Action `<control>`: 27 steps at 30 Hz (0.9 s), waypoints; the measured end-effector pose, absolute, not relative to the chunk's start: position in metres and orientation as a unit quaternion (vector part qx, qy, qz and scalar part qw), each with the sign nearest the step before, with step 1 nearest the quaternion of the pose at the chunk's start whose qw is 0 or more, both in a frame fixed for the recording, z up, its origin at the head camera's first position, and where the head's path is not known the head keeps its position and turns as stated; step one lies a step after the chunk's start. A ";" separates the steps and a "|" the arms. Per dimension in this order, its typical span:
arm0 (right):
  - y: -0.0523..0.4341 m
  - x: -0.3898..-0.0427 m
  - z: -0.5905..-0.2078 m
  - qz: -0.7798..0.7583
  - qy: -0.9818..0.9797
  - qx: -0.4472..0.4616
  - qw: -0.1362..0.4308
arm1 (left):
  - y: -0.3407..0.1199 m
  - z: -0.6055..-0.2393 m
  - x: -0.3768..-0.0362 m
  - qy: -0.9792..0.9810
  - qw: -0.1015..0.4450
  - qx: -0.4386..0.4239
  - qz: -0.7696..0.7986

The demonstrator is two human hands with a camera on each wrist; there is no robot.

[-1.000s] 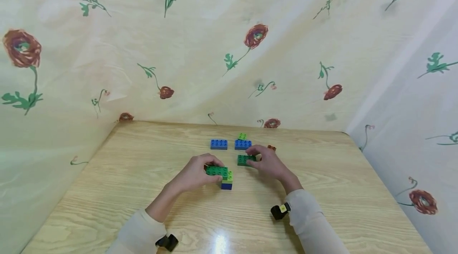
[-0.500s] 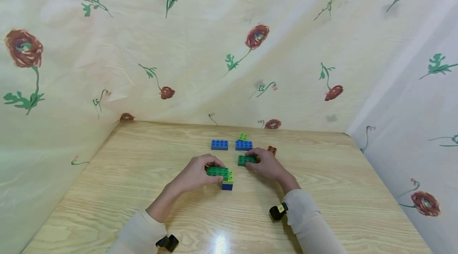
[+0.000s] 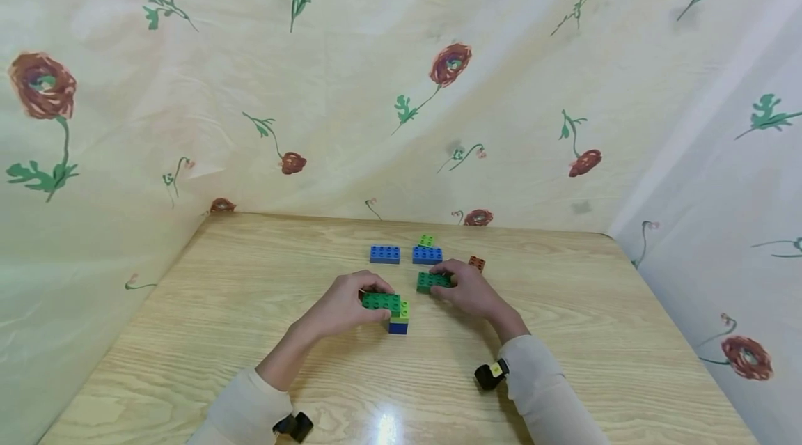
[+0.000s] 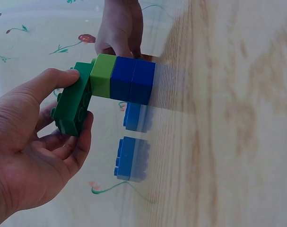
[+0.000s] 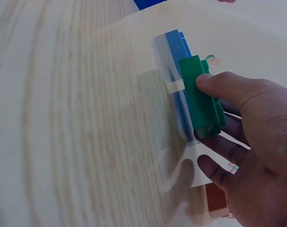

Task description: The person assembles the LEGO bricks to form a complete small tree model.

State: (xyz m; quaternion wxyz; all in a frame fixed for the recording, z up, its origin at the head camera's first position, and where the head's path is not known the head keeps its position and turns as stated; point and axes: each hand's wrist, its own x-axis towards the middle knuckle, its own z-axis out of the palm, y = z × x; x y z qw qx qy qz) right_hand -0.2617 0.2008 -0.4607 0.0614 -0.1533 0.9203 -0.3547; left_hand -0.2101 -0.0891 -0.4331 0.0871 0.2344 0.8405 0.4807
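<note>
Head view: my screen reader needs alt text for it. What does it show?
Two hands work with toy bricks on a wooden table: the left hand holds a green-topped brick stack, the right hand grips a loose green brick. Two blue bricks lie beyond.

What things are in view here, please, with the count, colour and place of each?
Stack of bricks: one, dark green on lime on blue, table middle.
Green brick: one, right of the stack.
Blue bricks: two, behind, side by side.
Lime brick: one, behind the right blue one.
Orange-brown brick: one, far right.
Table: one, pale wood.
Left hand: grips the stack's green top.
Right hand: grips the green brick.
</note>
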 end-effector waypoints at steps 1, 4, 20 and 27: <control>0.201 -0.261 -0.460 -0.352 0.921 -0.157 0.057 | -0.089 -0.433 -0.210 0.841 0.088 0.234 0.481; 0.202 -0.259 -0.458 -0.347 0.921 -0.169 0.048 | -0.089 -0.432 -0.209 0.840 0.089 0.232 0.482; 0.199 -0.240 -0.441 -0.343 0.913 -0.221 0.009 | -0.089 -0.434 -0.212 0.838 0.086 0.241 0.482; 0.198 -0.231 -0.434 -0.356 0.906 -0.230 -0.010 | -0.089 -0.435 -0.212 0.840 0.084 0.241 0.479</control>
